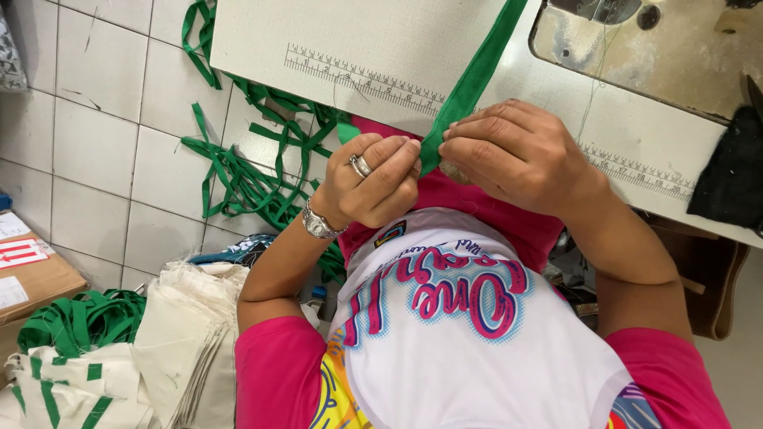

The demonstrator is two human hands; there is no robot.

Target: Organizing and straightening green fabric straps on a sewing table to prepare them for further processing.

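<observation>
You pinch the green strap (469, 87) end with both hands. Your left hand (373, 179) and right hand (517, 155) meet at the sewing table (318, 32) edge, fingers closed tightly to fold it.

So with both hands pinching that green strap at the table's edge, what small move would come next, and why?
Probably slide the pinched end forward toward the sewing machine. The left hand and right hand grip the green strap at its end, and it already runs across the table toward the machine.
</observation>
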